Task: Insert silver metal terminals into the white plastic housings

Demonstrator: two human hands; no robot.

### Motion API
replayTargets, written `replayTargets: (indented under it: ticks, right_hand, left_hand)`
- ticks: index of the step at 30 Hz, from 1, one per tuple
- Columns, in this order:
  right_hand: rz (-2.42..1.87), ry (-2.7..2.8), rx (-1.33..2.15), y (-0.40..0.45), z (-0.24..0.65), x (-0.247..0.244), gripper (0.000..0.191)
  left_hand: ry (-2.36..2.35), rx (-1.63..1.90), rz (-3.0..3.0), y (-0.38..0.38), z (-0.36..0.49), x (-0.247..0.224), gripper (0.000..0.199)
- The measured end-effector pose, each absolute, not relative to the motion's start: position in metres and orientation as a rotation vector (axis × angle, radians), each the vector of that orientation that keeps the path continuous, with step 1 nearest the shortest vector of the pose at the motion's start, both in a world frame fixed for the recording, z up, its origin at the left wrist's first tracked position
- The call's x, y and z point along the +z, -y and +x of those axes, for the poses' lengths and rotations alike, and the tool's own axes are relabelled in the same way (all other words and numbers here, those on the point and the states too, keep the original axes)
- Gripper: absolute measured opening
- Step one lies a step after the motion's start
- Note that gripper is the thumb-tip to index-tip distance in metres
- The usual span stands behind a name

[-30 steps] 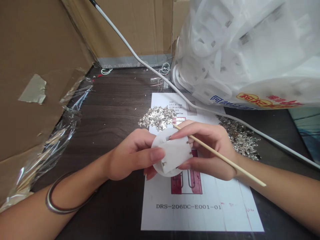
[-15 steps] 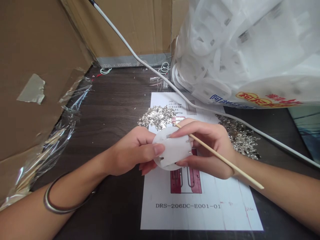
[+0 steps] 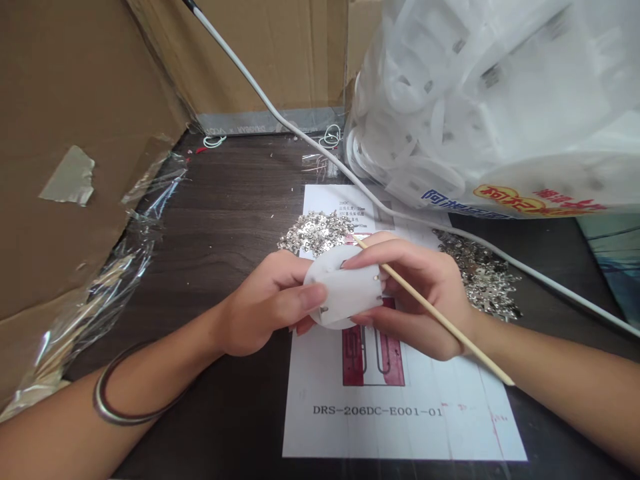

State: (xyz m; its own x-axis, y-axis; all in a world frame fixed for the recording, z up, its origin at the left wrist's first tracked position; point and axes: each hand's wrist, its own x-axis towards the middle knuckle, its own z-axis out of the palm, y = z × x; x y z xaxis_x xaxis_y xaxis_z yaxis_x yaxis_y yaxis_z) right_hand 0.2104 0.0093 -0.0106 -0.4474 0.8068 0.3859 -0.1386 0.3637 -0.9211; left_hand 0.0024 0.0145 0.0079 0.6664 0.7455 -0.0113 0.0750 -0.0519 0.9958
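A round white plastic disc (image 3: 345, 287) with a flat rectangular face and small metal pieces at its edges is held between both hands over a printed sheet (image 3: 360, 433). My left hand (image 3: 275, 300) grips its left side, thumb on the face and fingers behind. My right hand (image 3: 420, 287) pinches the right part between fingertips at the top and thumb at the bottom. A thin wooden stick (image 3: 440, 317) lies slantwise across that right hand, its tip near the disc's upper edge. Just behind the disc sits a heap of small silver metal parts (image 3: 315, 230).
Another heap of metal parts (image 3: 487, 280) lies right of the sheet. A bulging clear bag of white plastic parts (image 3: 475, 107) fills the back right. A white cable (image 3: 280, 120) crosses diagonally. Cardboard walls (image 3: 270, 60) enclose the dark table (image 3: 230, 193) at the left and back.
Both hands have raised the disc slightly and tipped it a little. The stick has shifted, its lower end now further left and lower. Both grips stay on the disc.
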Motion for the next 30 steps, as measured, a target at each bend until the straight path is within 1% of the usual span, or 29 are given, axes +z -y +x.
replayTargets:
  ticks: [5, 12, 23, 30]
  right_hand:
    - [-0.608, 1.699, 1.205, -0.0100, 0.2110, -0.0117, 0.037]
    - [-0.607, 1.706, 1.195, -0.0101, 0.2116, -0.0109, 0.037]
    - [-0.609, 1.672, 1.228, -0.0105, 0.2102, -0.0116, 0.036]
    - [-0.630, 1.599, 1.268, -0.0100, 0.2094, -0.0159, 0.039]
  left_hand:
    - [-0.687, 0.641, 1.554, -0.0131, -0.0003, 0.0084, 0.042]
    - [-0.680, 0.664, 1.581, -0.0146, 0.0022, 0.0068, 0.045]
    - [-0.741, 0.624, 1.635, -0.0150, 0.0018, 0.0060, 0.045]
    - [-0.743, 0.670, 1.680, -0.0151, 0.0036, 0.0076, 0.044]
